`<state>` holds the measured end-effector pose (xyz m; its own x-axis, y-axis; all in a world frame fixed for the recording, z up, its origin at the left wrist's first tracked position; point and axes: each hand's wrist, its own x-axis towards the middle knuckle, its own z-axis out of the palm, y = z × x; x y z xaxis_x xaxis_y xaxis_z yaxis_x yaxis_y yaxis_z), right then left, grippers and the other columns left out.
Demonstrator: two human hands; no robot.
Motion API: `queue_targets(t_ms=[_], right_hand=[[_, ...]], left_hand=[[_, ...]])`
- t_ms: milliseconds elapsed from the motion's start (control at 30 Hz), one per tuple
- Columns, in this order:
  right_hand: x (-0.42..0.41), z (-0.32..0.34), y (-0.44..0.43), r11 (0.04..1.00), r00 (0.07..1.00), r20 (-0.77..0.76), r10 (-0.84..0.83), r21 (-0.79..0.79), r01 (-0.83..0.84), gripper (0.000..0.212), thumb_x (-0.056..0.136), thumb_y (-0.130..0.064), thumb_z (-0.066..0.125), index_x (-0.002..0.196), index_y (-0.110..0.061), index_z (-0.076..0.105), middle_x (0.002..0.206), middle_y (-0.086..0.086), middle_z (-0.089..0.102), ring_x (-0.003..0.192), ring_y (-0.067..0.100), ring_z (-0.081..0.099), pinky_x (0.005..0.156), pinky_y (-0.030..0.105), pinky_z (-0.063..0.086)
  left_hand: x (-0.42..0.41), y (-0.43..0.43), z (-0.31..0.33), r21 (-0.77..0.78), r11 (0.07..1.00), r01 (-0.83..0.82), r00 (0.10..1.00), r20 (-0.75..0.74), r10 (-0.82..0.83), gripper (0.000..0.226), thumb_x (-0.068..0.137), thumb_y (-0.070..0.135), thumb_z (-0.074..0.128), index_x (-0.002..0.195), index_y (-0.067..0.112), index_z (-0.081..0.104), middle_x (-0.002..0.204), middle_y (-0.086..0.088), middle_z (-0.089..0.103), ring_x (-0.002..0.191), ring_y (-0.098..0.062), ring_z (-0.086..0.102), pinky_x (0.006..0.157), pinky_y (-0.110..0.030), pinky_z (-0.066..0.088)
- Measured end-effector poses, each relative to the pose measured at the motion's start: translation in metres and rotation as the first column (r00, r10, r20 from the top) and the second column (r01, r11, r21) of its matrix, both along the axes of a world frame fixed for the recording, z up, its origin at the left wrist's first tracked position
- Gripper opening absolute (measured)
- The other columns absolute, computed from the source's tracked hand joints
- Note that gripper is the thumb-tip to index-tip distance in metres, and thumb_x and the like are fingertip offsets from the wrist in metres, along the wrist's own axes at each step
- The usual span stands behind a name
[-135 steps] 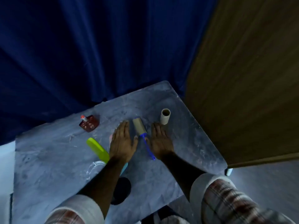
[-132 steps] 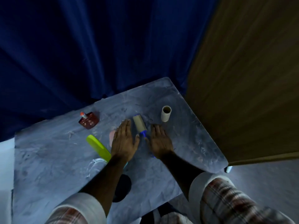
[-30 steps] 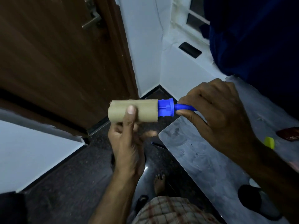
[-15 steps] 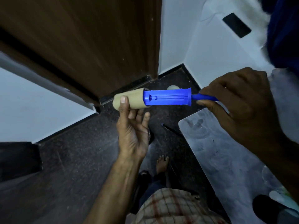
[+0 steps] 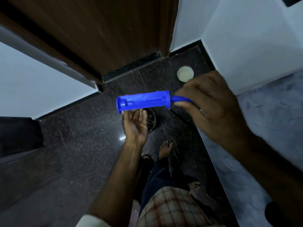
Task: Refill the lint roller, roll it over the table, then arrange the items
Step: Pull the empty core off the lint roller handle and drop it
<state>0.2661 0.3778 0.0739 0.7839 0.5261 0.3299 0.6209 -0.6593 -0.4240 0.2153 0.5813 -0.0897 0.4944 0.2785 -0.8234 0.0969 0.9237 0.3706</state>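
My right hand [image 5: 213,108] pinches the thin handle of the blue lint roller [image 5: 142,102] and holds it level over the dark floor. The roller's blue plastic drum is bare, with no cardboard tube or paper on it. My left hand [image 5: 135,126] sits just under the drum's free end, palm up and fingers apart, holding nothing. The used cardboard tube is out of sight. The grey marble table [image 5: 270,120] runs along the right edge of the view.
A brown wooden door [image 5: 106,30] and white walls stand ahead. A small round whitish cup or lid [image 5: 185,74] lies on the floor near the wall. A dark round container [image 5: 151,118] shows behind my left hand. My bare foot [image 5: 165,148] is below.
The cardboard tube has slid fully off the drum and left my left hand, which now lies empty. Earlier both hands rested on the table beside the roller.
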Motion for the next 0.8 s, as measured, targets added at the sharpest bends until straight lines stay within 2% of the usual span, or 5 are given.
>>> queue_targets(t_ms=[133,300,467,567,800], right_hand=[[-0.006,-0.026,0.018,0.999,0.999,-0.019,0.041,0.012,-0.041,0.019,0.088,-0.010,0.078,0.105,-0.001,0.075,0.103,0.012,0.070,0.095,0.031,0.061,0.088,0.034,0.050],[-0.002,-0.062,0.020,1.000,0.999,-0.046,0.026,-0.001,-0.027,0.018,0.088,-0.002,0.076,0.107,-0.001,0.075,0.106,0.013,0.068,0.097,0.032,0.060,0.088,0.035,0.052],[0.006,-0.096,0.012,1.000,0.993,-0.122,0.001,-0.025,-0.004,0.016,0.090,-0.004,0.073,0.106,-0.001,0.073,0.107,0.014,0.066,0.097,0.034,0.058,0.086,0.037,0.048],[0.011,-0.113,0.006,0.999,0.988,-0.157,-0.002,-0.043,-0.005,0.015,0.094,-0.008,0.068,0.107,-0.002,0.073,0.108,0.014,0.065,0.096,0.035,0.057,0.086,0.037,0.046],[0.016,-0.144,-0.003,1.000,0.986,-0.164,-0.006,-0.029,0.001,0.017,0.099,-0.011,0.064,0.109,-0.001,0.072,0.109,0.015,0.065,0.099,0.037,0.057,0.089,0.036,0.043]], left_hand=[[-0.006,0.008,-0.069,0.069,0.995,0.066,0.977,-0.205,-0.050,0.025,0.111,0.031,0.055,0.096,0.014,0.065,0.108,-0.007,0.069,0.095,-0.015,0.069,0.078,-0.026,0.062],[-0.015,0.015,-0.138,0.070,0.992,0.109,0.923,-0.378,-0.075,0.035,0.112,0.027,0.057,0.134,0.001,0.058,0.131,-0.016,0.059,0.113,-0.021,0.065,0.104,-0.036,0.059],[-0.009,0.016,-0.174,0.133,0.986,0.103,0.898,-0.439,-0.035,0.056,0.110,0.029,0.063,0.153,-0.005,0.050,0.131,-0.017,0.064,0.098,-0.019,0.070,0.092,-0.032,0.060],[-0.004,0.017,-0.191,0.124,0.986,0.110,0.887,-0.461,-0.041,0.058,0.107,0.029,0.067,0.151,-0.005,0.051,0.148,-0.021,0.064,0.131,-0.029,0.068,0.108,-0.038,0.058],[-0.012,0.025,-0.216,0.133,0.986,0.102,0.860,-0.510,-0.020,0.066,0.110,0.039,0.060,0.161,0.002,0.039,0.165,-0.022,0.047,0.153,-0.031,0.050,0.123,-0.044,0.048]])
